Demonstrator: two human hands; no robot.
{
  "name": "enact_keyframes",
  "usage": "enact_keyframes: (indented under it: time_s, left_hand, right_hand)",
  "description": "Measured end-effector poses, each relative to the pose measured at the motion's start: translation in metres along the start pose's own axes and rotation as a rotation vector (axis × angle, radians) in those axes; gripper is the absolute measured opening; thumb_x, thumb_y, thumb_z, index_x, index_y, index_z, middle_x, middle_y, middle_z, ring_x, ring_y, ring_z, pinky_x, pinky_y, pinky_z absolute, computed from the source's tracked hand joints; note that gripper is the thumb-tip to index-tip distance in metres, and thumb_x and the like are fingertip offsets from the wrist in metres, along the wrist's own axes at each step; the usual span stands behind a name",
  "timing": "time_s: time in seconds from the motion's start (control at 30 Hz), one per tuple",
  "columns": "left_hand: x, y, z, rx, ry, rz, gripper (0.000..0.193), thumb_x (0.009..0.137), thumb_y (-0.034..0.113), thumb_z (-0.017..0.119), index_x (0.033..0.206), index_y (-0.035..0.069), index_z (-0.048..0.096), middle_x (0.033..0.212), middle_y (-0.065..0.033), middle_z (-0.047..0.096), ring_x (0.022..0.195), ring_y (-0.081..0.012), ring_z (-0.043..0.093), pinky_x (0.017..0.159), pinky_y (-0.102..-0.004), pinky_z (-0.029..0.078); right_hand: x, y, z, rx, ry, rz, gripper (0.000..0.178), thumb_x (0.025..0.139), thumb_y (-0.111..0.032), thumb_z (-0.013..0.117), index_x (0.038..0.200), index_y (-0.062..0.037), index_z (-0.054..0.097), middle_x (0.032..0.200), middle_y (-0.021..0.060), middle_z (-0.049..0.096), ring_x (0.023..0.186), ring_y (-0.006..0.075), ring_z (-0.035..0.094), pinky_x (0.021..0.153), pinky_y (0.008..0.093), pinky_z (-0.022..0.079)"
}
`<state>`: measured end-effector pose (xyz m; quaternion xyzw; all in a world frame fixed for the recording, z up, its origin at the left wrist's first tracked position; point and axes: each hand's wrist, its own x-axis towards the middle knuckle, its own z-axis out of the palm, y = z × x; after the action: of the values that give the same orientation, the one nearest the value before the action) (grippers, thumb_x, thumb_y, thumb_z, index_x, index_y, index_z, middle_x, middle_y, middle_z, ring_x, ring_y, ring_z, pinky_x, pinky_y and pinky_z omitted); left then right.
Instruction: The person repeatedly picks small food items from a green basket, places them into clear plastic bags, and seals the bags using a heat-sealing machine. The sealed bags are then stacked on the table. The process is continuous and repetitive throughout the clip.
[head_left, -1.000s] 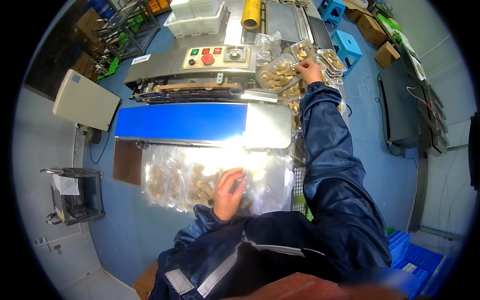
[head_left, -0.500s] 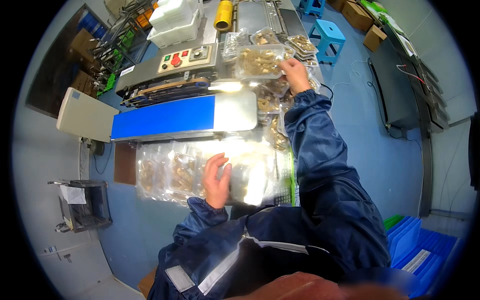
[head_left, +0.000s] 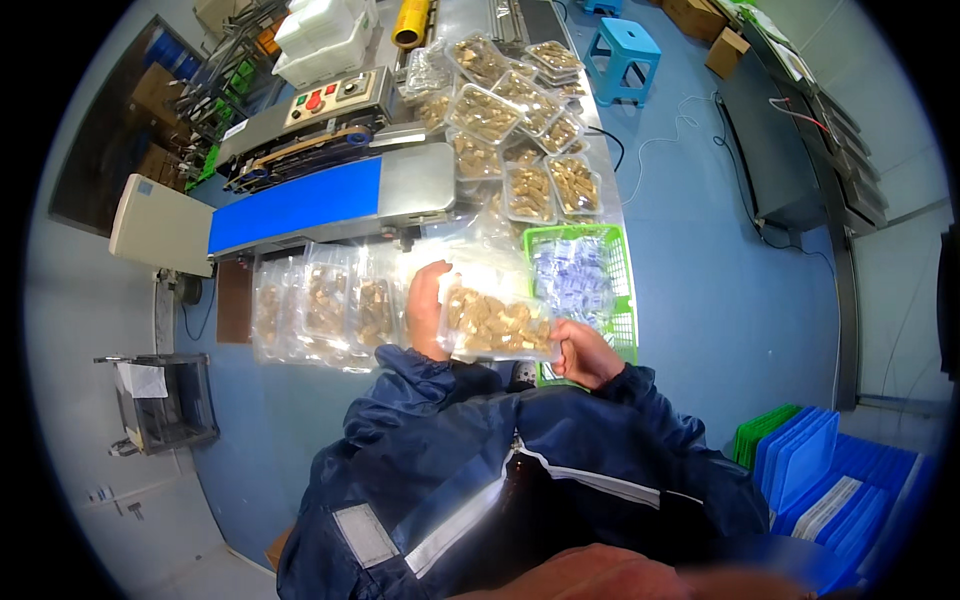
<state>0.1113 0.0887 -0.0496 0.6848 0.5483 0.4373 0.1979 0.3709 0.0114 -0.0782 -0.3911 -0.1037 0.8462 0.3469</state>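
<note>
In my right hand (head_left: 588, 352) is the right end of a clear plastic tray of brown, mushroom-like pieces (head_left: 495, 320), the fingers closed on its edge. The tray lies low over the near side of the metal table. My left hand (head_left: 428, 308) stands at the tray's left end, fingers stretched out; whether it presses on the tray I cannot tell. Clear plastic film (head_left: 475, 255) spreads just beyond the tray. To the left, several filled trays in clear bags (head_left: 328, 300) lie side by side. A green basket of small blue-white packets (head_left: 627, 290) is beside my right hand.
Beyond the basket, many filled trays (head_left: 485, 115) are piled. A machine with a blue belt (head_left: 300, 208) and a control panel (head_left: 335, 95) occupies the far left. White containers (head_left: 325, 50) and a yellow roll (head_left: 411, 22) stand behind it. A blue stool (head_left: 625, 50) is on the floor, right.
My right hand has brought a filled tray from the far pile back toward me, beside my left hand. The basket of packets now shows. My left hand has shifted slightly.
</note>
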Motion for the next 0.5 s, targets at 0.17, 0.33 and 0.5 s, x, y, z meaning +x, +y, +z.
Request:
enact_keyframes:
  time_s: [0.17, 0.33, 0.5]
  left_hand:
    - [-0.032, -0.008, 0.025, 0.060, -0.078, -0.127, 0.023, 0.094, 0.018, 0.059, 0.109, 0.002, 0.061, 0.106, -0.0173, 0.063, 0.099, -0.0359, 0.060, 0.087, -0.0380, 0.047]
    - [-0.051, -0.001, 0.039, 0.057, -0.105, -0.138, 0.023, 0.093, 0.014, 0.056, 0.112, 0.000, 0.061, 0.108, -0.0197, 0.063, 0.102, -0.0368, 0.060, 0.090, -0.0397, 0.046]
    - [-0.087, -0.006, 0.051, 0.174, -0.203, 0.015, 0.034, 0.084, 0.002, 0.059, 0.118, 0.000, 0.056, 0.112, -0.0209, 0.061, 0.107, -0.0399, 0.056, 0.093, -0.0432, 0.045]
  right_hand:
    - [-0.032, -0.004, 0.002, -0.053, 0.156, 0.025, 0.013, 0.090, -0.012, 0.053, 0.100, -0.0018, 0.052, 0.086, 0.0081, 0.057, 0.061, 0.0170, 0.055, 0.056, 0.0321, 0.049]
    - [-0.021, 0.022, -0.056, 0.135, 0.196, -0.018, 0.021, 0.088, -0.011, 0.056, 0.105, 0.0004, 0.049, 0.096, 0.0120, 0.050, 0.075, 0.0230, 0.053, 0.066, 0.0376, 0.049]
    - [-0.024, 0.031, -0.040, 0.004, 0.230, -0.301, 0.017, 0.090, -0.006, 0.056, 0.104, 0.0016, 0.049, 0.097, 0.0163, 0.053, 0.084, 0.0284, 0.064, 0.075, 0.0423, 0.057]
